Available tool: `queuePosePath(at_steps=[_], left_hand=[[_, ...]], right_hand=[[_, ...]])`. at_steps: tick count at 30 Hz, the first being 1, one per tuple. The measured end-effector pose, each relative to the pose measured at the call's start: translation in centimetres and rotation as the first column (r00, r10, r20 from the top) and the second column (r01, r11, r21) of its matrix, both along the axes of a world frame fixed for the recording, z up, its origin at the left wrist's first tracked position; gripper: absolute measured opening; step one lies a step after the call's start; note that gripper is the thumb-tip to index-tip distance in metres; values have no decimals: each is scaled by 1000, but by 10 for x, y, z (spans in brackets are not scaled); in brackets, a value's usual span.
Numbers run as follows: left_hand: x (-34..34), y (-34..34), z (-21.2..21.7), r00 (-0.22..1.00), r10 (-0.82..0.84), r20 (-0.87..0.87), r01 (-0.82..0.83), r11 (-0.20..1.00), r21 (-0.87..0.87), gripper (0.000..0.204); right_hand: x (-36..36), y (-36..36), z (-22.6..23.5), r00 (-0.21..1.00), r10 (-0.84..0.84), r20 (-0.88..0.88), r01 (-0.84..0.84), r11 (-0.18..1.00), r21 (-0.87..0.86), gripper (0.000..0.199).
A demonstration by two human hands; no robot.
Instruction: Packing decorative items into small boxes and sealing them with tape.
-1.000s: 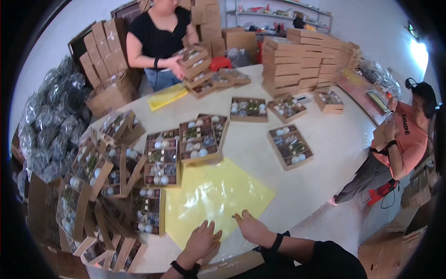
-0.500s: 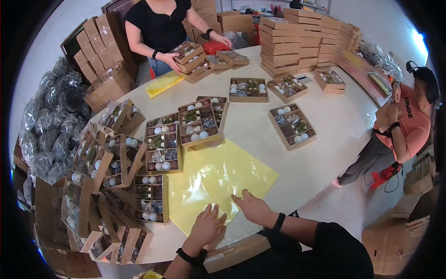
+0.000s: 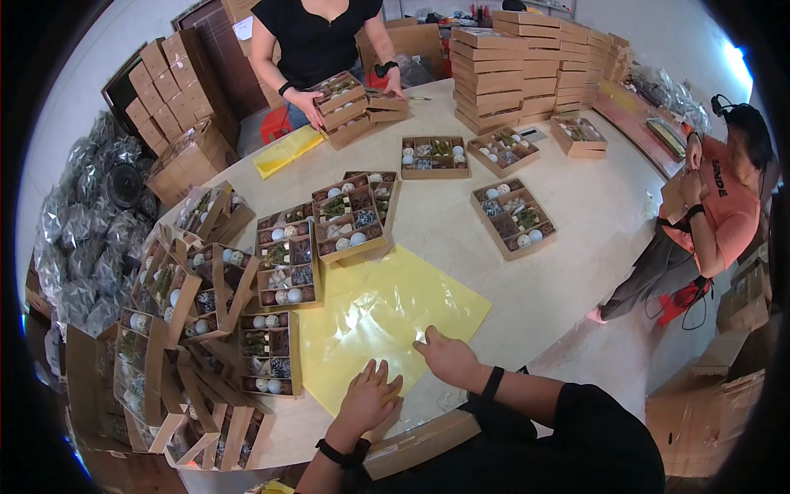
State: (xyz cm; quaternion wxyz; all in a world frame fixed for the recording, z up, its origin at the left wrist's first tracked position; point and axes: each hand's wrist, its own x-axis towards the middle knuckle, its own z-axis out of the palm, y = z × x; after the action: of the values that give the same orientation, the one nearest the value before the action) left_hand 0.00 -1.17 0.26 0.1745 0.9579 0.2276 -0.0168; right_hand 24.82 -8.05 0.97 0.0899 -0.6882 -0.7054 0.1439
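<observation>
A glossy yellow sheet [image 3: 387, 300], shiny like plastic film, lies on the table in front of me. My left hand [image 3: 369, 403] rests flat on its near part with the fingers spread. To the right, my right hand [image 3: 448, 360] touches the sheet's right side, its index finger and thumb apart; its other fingers are partly hidden. Beside the sheet's left edge stands an open compartment box [image 3: 270, 352] filled with white balls and dried decorations. Another filled box [image 3: 352, 218] is tilted against its neighbours just beyond the sheet.
Several filled boxes lean in a heap [image 3: 193, 288] on the left. A cardboard strip [image 3: 424, 445] lies by the near table edge. Across the table, a person [image 3: 317, 49] handles boxes near a yellow folded sheet [image 3: 288, 152]. Box stacks [image 3: 490, 78] stand behind; another person [image 3: 724, 189] sits right.
My hands stay on the sheet, with only a slight shift. The person across has moved the right-hand arm down onto the boxes. The whole view has tilted a little.
</observation>
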Motion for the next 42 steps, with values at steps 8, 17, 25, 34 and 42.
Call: queuePosePath(at_steps=[8, 17, 25, 34, 42], left_hand=[[2, 3, -2, 999, -37, -20, 38, 998, 47, 46], [24, 28, 100, 813, 535, 230, -198, 626, -754, 49], [47, 39, 137, 794, 603, -77, -30, -88, -996, 37], [27, 0, 157, 672, 701, 238, -366, 594, -716, 19], [32, -43, 166, 766, 488, 419, -259, 830, -494, 17]], right_hand=[[25, 7, -5, 962, -163, -219, 201, 966, 164, 27], [32, -4, 97, 914, -99, -393, 304, 809, 503, 40], [16, -27, 115, 974, 207, -97, -96, 758, 645, 52], [18, -35, 109, 928, 144, -344, 12, 911, 413, 28], [-12, -51, 116, 244, -92, -965, 85, 994, -73, 22]])
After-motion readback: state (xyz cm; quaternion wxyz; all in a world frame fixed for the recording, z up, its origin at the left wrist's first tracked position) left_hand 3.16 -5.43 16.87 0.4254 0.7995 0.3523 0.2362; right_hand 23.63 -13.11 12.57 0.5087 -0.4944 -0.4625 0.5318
